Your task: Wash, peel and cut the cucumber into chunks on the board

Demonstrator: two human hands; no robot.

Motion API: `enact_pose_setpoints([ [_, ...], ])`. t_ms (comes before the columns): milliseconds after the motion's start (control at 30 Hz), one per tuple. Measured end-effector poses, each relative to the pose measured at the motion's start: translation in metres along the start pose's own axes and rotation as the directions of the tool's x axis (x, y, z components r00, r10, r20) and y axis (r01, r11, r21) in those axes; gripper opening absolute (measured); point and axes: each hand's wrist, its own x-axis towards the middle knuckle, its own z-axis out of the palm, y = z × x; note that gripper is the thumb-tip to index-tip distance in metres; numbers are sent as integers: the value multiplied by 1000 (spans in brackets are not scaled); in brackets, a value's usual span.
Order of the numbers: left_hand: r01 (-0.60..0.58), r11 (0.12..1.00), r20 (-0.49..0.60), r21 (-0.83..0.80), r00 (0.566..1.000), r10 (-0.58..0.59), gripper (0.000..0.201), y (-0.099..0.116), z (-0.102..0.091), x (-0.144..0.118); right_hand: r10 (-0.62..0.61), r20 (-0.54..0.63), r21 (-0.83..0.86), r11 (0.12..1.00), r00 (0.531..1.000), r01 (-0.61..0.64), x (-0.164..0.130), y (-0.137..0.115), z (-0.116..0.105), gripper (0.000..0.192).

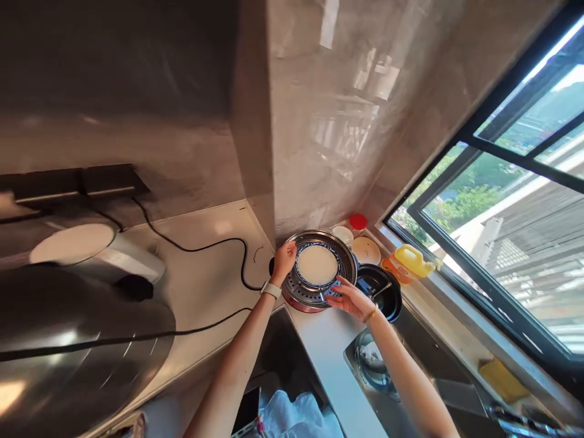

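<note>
In the head view, a round bowl with a blue-and-white patterned rim and a smooth, creamy white surface inside (317, 265) is sitting within a round, perforated stainless-steel steamer with a reddish lower side (301, 300), on the pale counter (325, 344) by the wall corner. The left hand (286, 260), with a pale-banded watch (271, 289) at its wrist, is curling its fingers at the bowl's left edge; whether it is grasping the rim, I cannot tell. The right hand (350, 299) is spreading its fingers, released, beside the bowl's lower right edge; whether it is touching the bowl is unclear. A round black pan (393, 307) is resting just right of the steamer. Behind that, a yellow plastic bottle with an orange label (407, 263) is standing near the window, and a round red lid (358, 221) is showing near the wall.
</note>
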Motion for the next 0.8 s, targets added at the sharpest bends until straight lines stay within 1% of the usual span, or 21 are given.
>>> enact_pose_setpoints([
  [33,-12,999,-63,-39,998,9,20,3,-5,-9,72,150,-41,997,986,-67,-11,0,-2,29],
  [67,-31,996,-142,-89,990,18,16,5,-10,-20,63,221,-101,994,973,-41,-19,1,-4,25],
  [100,-39,992,-222,-123,975,11,13,7,-16,-31,5,241,-152,988,970,32,-24,3,-3,20],
  [167,-33,991,-346,-133,938,-15,17,10,-30,-57,-150,249,-240,947,957,211,-27,10,5,24],
  [200,-42,991,-370,-130,929,-9,20,11,-38,-71,-198,283,-280,919,938,279,-25,13,15,25],
  [233,-58,990,-382,-127,924,5,22,10,-48,-86,-209,351,-314,892,913,324,-24,16,28,19],
  [267,-72,990,-378,-119,926,22,23,9,-59,-101,-188,440,-338,871,878,356,-22,20,44,13],
  [333,-101,991,-394,-88,917,59,18,1,-83,-134,-132,616,-353,835,777,422,-23,24,82,40],
  [367,-92,994,-434,-65,899,55,15,-6,-95,-152,-127,679,-343,816,723,465,-25,25,103,49],
  [400,-61,997,-498,-45,867,30,15,-16,-107,-171,-139,725,-330,790,674,517,-28,26,125,49],
  [433,-12,999,-576,-41,818,-14,18,-28,-118,-189,-158,760,-318,756,630,573,-33,26,148,44],
  [467,47,997,-666,-64,742,-78,22,-43,-129,-208,-171,793,-306,718,585,625,-38,25,171,39],
  [500,100,987,-745,-124,648,-159,25,-60,-139,-226,-167,828,-296,680,535,671,-44,25,195,36],
  [533,141,963,-808,-227,525,-268,31,-77,-148,-243,-152,862,-284,646,484,708,-51,24,220,36],
  [567,157,921,-834,-355,393,-388,41,-95,-157,-258,-131,891,-269,617,434,739,-59,22,247,36],
  [600,138,865,-818,-482,283,-501,53,-111,-167,-272,-115,915,-251,590,388,767,-67,21,275,36],
  [633,105,805,-779,-584,206,-592,63,-125,-178,-284,-133,923,-229,562,361,795,-75,19,304,36],
  [667,65,741,-725,-668,167,-668,69,-137,-189,-294,-175,921,-210,527,348,823,-84,16,335,35],
  [700,23,674,-663,-738,162,-731,71,-145,-202,-301,-220,915,-199,485,339,851,-92,13,366,36],
  [733,-13,603,-595,-797,187,-782,71,-150,-215,-306,-271,897,-205,443,348,873,-100,10,397,36],
  [800,-74,471,-470,-879,296,-831,69,-155,-241,-311,-365,849,-258,343,381,903,-114,4,455,36],
])
